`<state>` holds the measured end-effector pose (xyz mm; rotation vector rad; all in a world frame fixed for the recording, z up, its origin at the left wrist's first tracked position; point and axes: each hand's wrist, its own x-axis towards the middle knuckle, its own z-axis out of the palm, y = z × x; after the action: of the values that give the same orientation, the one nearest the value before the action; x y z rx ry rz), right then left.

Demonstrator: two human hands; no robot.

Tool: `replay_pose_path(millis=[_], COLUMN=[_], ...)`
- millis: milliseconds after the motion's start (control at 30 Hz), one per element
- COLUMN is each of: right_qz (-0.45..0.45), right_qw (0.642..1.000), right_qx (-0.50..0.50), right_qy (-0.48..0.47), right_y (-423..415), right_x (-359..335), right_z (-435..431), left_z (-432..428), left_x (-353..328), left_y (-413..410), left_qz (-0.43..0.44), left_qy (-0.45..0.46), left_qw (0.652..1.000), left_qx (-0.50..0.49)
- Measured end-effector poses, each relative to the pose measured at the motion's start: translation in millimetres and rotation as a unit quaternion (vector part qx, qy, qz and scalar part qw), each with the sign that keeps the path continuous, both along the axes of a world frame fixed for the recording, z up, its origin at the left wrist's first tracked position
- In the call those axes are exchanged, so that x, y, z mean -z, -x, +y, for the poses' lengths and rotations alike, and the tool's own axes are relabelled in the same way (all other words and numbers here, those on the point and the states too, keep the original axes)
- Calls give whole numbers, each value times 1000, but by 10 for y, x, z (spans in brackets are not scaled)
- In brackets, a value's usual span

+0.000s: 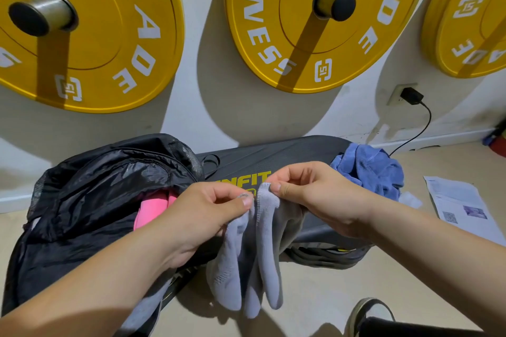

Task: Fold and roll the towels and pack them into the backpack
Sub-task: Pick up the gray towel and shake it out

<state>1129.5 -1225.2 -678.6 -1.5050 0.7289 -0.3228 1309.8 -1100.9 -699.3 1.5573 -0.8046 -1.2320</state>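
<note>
Left hand (202,216) and right hand (315,194) each pinch the top edge of the grey towel (262,268), so it hangs free, probably to find corners for folding. The backpack (95,186) lies open at left, and a blue towel (369,169) waits on the bench (287,156).

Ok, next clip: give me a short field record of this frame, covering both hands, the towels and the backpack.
left hand: pinches top edge of grey towel
right hand: pinches the same edge, close beside the left
grey towel: hangs bunched, not folded
blue towel: crumpled on right end of black bench
backpack: open, at left
pink item: showing in backpack's opening
</note>
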Motion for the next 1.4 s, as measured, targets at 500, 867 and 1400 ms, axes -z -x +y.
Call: replay_pose_path(millis=[500,867,1400], right_qz=[-50,-30,219], right_qw=[997,994,916], right_qx=[9,34,-141], right_qy=[56,104,303], right_y=[-66,-93,55], right_x=[19,88,294], right_z=[43,92,-173], left_z=[-17,-3,21], left_x=[-53,-121,-325], left_y=[129,179,-111], left_qz=[82,64,-32], left_qy=[51,83,191], left_qw=[995,994,976], left_qx=[15,12,-102])
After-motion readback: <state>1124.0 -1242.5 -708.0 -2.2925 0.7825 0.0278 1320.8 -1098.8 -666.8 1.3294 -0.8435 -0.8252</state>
